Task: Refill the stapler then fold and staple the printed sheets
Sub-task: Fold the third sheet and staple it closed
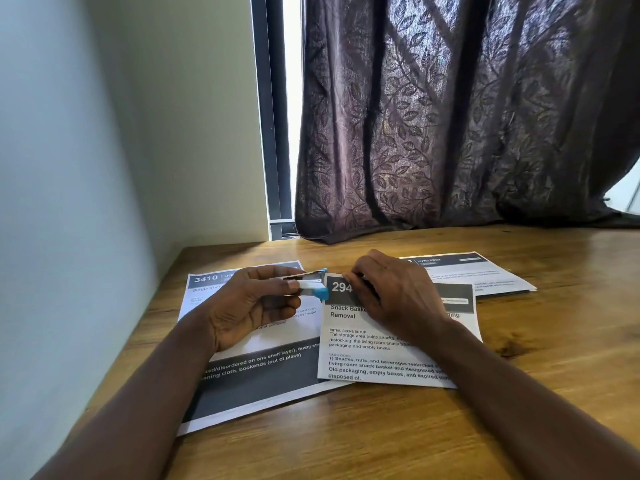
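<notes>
1. The left hand has its palm turned up, with fingers and thumb curled round a small blue and white stapler.
2. The right hand is palm down with bent fingertips; whether they pinch anything is unclear.
3. The 2 bare arms reach forward, hands close together.

I note three sheets on table: middle sheet overlaps left sheet at its 9 o'clock, far sheet at 2. Stapler in left hand, over left sheet. Right hand on middle sheet. Curtain at 12.

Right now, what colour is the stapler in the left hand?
The stapler is blue and white; head view.
</notes>
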{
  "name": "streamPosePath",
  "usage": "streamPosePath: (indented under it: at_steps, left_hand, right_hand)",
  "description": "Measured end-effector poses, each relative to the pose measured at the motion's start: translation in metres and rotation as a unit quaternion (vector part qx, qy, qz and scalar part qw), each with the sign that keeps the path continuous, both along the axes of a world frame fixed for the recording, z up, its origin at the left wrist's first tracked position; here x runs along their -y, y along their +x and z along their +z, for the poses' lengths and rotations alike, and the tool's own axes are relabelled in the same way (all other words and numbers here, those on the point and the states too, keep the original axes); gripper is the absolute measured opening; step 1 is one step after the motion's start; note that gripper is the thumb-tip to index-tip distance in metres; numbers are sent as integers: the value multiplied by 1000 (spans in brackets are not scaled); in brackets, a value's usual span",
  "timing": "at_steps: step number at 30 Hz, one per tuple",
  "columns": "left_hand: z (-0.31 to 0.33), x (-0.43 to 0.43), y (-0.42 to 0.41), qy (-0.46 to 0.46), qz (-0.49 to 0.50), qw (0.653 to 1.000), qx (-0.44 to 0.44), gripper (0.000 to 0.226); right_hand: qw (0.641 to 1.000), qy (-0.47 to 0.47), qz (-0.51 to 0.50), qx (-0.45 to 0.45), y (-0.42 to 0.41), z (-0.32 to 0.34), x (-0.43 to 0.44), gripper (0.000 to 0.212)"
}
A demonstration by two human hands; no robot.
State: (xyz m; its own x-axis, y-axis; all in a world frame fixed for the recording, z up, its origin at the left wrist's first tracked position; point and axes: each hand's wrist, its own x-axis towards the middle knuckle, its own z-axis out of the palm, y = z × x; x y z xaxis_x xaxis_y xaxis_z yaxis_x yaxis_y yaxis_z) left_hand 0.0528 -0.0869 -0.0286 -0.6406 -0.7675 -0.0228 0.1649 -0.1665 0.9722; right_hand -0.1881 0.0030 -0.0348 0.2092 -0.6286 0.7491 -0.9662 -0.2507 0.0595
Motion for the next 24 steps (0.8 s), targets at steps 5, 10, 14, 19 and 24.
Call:
streamPosePath:
  at_steps: [5,10,14,19,24]
  left_hand:
    - [0,0,-1,9,14,1000,-18,27]
    - [-1,-1,-7,-16,47,999,-20,16]
    - [0,-1,-9,-24,48,998,-31,22]
    - [5,2,-4,-70,90,993,-10,31]
    - [3,-2,-7,-86,99,990,43,32]
  right_hand:
    - [1000,-2,1,2,-1,0,0,25]
    - [1000,5,0,-5,-3,-2,3,26]
    - [1000,7,-7,-4,-4,-3,4,26]
    - [1000,0,-14,1,-4,-1,3,26]
    - [1000,-1,-10,-2,-2,-1,1,27]
